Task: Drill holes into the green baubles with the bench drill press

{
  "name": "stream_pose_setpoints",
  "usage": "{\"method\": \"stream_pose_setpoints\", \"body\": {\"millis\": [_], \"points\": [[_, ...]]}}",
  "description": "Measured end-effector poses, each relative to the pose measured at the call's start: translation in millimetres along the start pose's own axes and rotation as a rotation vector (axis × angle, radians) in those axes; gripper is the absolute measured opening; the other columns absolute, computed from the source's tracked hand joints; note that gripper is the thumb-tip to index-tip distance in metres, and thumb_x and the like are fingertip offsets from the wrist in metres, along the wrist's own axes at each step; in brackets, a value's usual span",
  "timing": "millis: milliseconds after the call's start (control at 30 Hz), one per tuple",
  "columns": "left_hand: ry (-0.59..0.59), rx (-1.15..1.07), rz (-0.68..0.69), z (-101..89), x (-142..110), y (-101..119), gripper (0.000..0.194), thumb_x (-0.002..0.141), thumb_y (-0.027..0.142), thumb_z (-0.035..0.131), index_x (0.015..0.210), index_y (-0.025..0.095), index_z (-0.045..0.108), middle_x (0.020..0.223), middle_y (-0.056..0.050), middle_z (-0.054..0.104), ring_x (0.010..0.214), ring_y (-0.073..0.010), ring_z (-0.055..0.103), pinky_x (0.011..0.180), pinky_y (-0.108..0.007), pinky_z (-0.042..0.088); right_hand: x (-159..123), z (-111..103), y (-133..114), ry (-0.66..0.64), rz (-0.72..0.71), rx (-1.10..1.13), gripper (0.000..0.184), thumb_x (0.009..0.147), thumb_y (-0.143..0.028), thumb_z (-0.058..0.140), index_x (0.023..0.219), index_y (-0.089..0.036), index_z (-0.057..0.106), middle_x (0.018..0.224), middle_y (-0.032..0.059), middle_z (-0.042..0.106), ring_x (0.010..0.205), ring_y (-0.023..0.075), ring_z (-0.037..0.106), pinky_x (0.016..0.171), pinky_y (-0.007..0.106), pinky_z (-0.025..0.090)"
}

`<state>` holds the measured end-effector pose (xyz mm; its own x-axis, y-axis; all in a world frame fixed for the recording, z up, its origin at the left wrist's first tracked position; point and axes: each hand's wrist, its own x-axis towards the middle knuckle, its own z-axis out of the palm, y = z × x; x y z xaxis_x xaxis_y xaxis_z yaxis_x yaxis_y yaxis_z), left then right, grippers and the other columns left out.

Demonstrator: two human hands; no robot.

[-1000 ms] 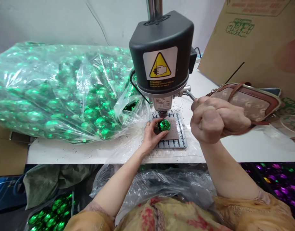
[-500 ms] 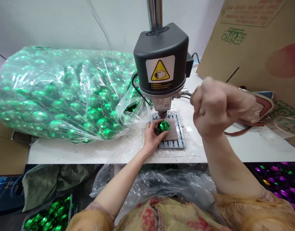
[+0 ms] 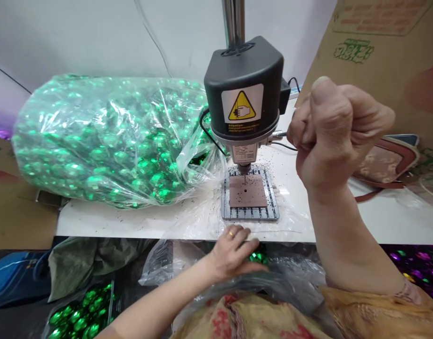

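Note:
My right hand (image 3: 334,127) is closed in a fist round the handle (image 3: 279,135) at the side of a small black drill press (image 3: 244,89). My left hand (image 3: 233,252) is at the front edge of the table, its fingers apart. Just beyond its fingertips, shiny green faceted ornament (image 3: 258,255) shows below the table edge, apparently loose from the hand. Under the drill chuck (image 3: 244,167), a brown square board (image 3: 248,200) with a dark hole lies on the slotted metal base (image 3: 250,215), and nothing rests on the board.
A large clear bag of green ornaments (image 3: 113,141) lies left of the drill press. Cardboard boxes (image 3: 379,47) stand at both sides. A brown-trimmed bag (image 3: 386,162) is on the right. Dark shavings dot the white table (image 3: 106,219). More green ornaments (image 3: 80,315) sit low on the left.
My left hand has moved from the board down to the table's front edge, and the green ornament is off the board. My right hand stays on the handle. The view has shifted slightly.

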<state>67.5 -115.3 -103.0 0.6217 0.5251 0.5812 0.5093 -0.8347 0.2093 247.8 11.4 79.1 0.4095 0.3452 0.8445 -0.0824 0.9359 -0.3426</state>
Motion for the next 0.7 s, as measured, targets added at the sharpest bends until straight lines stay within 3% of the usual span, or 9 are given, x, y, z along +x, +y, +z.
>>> {"method": "stream_pose_setpoints", "body": {"millis": [67,167,267,367,467,600,700], "points": [[0.101,-0.035,-0.151,-15.2,26.5,-38.1,0.017,0.096,0.029,0.057,0.111,0.024,0.063,0.102,-0.009,0.069,0.099,-0.024,0.064,0.089,-0.04,0.052,0.2,-0.2,-0.1,0.018,0.002,-0.011,0.046,0.086,-0.024,0.066,0.049,-0.018,0.039,0.04,-0.006,0.027,0.037,0.0054,0.034,0.041,0.028,0.02],[0.161,0.004,-0.604,-35.7,71.0,-113.1,0.02,0.089,0.007,0.054,0.096,0.02,0.066,0.096,-0.009,0.066,0.102,-0.0258,0.062,0.101,-0.044,0.047,0.6,-0.2,-1.0,0.019,0.007,-0.028,0.048,0.083,-0.031,0.07,0.047,-0.019,0.041,0.039,-0.0056,0.026,0.037,0.007,0.035,0.04,0.03,0.021],[0.169,0.027,-0.737,-44.0,100.0,-183.1,0.025,0.081,-0.005,0.056,0.073,0.018,0.059,0.077,-0.005,0.058,0.096,-0.0244,0.061,0.106,-0.048,0.041,0.7,-0.2,-3.1,0.014,0.008,-0.036,0.05,0.081,-0.036,0.072,0.047,-0.019,0.04,0.039,-0.0054,0.025,0.037,0.0074,0.034,0.039,0.03,0.02],[0.122,-0.001,-0.798,-39.9,109.1,-226.7,0.036,0.076,-0.006,0.065,0.057,0.021,0.05,0.059,0.002,0.047,0.087,-0.02,0.06,0.107,-0.047,0.04,0.6,-0.7,-5.1,-0.001,0.036,-0.048,0.051,0.081,-0.038,0.072,0.047,-0.019,0.04,0.039,-0.0052,0.025,0.037,0.0079,0.034,0.04,0.031,0.02],[0.085,-0.046,-0.836,-30.3,108.5,-243.1,0.03,0.073,0.0,0.076,0.06,0.019,0.056,0.055,0.004,0.047,0.086,-0.0185,0.059,0.109,-0.044,0.038,0.5,-1.4,-5.6,-0.01,0.039,-0.039,0.049,0.083,-0.035,0.071,0.047,-0.02,0.04,0.039,-0.005,0.026,0.037,0.0082,0.033,0.041,0.032,0.021],[0.102,-0.091,-0.861,-22.5,105.9,-239.2,0.014,0.083,0.014,0.075,0.076,0.015,0.064,0.07,-0.001,0.06,0.096,-0.0194,0.061,0.111,-0.044,0.035,-0.1,-2.3,-3.9,-0.014,0.019,-0.025,0.047,0.084,-0.03,0.069,0.048,-0.019,0.04,0.039,-0.005,0.027,0.038,0.0079,0.033,0.042,0.032,0.022],[0.149,-0.024,-0.723,-28.7,100.5,-224.4,0.009,0.086,0.016,0.072,0.092,0.013,0.066,0.087,-0.007,0.066,0.105,-0.024,0.06,0.111,-0.047,0.036,-1.3,-3.9,-2.7,-0.027,0.017,-0.038,0.047,0.086,-0.028,0.065,0.048,-0.019,0.039,0.039,-0.0056,0.027,0.038,0.0074,0.033,0.042,0.031,0.022]]}}
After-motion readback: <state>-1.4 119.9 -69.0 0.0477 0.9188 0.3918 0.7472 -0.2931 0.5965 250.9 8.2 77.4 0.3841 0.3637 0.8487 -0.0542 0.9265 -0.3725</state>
